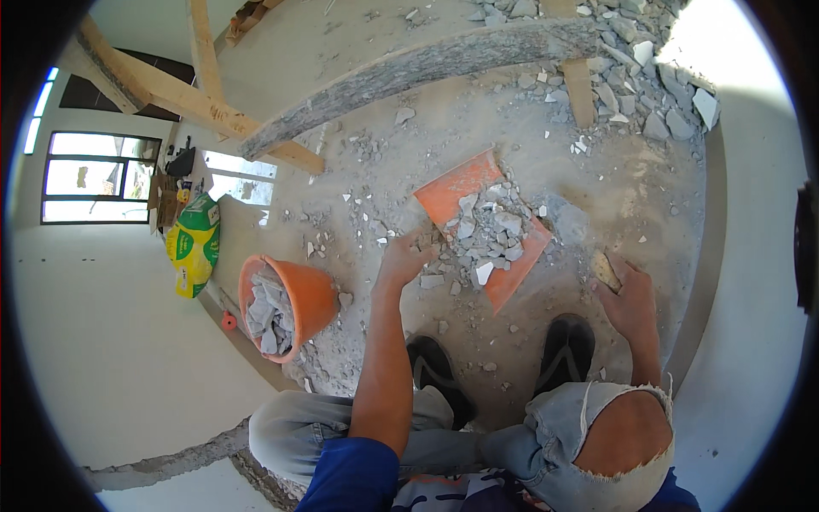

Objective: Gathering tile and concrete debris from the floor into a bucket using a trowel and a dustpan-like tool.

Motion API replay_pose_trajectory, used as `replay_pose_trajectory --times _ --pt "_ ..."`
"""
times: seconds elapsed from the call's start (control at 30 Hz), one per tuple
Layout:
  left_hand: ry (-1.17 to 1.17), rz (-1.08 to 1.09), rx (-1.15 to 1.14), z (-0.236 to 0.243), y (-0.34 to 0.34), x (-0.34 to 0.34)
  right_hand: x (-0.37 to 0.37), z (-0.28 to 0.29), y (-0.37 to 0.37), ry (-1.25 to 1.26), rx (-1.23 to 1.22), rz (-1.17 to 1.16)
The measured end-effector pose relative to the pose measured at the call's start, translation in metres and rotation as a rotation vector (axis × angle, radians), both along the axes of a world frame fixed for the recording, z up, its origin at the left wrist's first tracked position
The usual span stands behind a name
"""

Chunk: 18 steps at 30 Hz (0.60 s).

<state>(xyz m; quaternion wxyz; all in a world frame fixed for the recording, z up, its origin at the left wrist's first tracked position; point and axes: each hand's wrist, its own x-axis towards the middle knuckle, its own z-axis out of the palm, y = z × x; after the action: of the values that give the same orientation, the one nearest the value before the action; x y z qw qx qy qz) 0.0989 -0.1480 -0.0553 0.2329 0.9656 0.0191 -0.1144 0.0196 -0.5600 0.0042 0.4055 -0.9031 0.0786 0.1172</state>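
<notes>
A bent orange sheet [461, 186] lies on the dusty floor in front of me, with a heap of grey rubble [488, 229] across its middle. My left hand [404, 258] is at the heap's left side, fingers apart and stretched towards the broken pieces; nothing shows in its grasp. Low on the right, my right hand [630, 299] is closed around a yellowish-tan block [605, 271], whose exact kind I cannot make out. To the left, an orange bucket [314, 299] leans towards me, holding grey chunks [270, 314].
A long rough plank [426, 72] crosses the floor beyond the sheet, near a wooden frame [183, 94]. More broken rubble [657, 94] piles up at the far right. A green-and-yellow sack [194, 243] stands by the left wall. My dark shoes [566, 350] are close to the sheet.
</notes>
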Motion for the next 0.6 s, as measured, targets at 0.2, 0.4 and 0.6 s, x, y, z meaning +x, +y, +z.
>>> replay_pose_trajectory --times 0.2,0.4,0.6 --pt "1.009 0.226 -0.163 0.027 -0.092 -0.016 -0.011 -0.007 0.009 0.013 0.081 -0.063" --pt "0.605 0.673 -0.643 -0.012 -0.144 -0.062 -0.005 -0.014 -0.001 -0.004 0.045 -0.047" --pt "0.643 0.54 -0.53 0.015 -0.12 -0.035 -0.004 -0.01 -0.003 -0.002 0.021 -0.06"
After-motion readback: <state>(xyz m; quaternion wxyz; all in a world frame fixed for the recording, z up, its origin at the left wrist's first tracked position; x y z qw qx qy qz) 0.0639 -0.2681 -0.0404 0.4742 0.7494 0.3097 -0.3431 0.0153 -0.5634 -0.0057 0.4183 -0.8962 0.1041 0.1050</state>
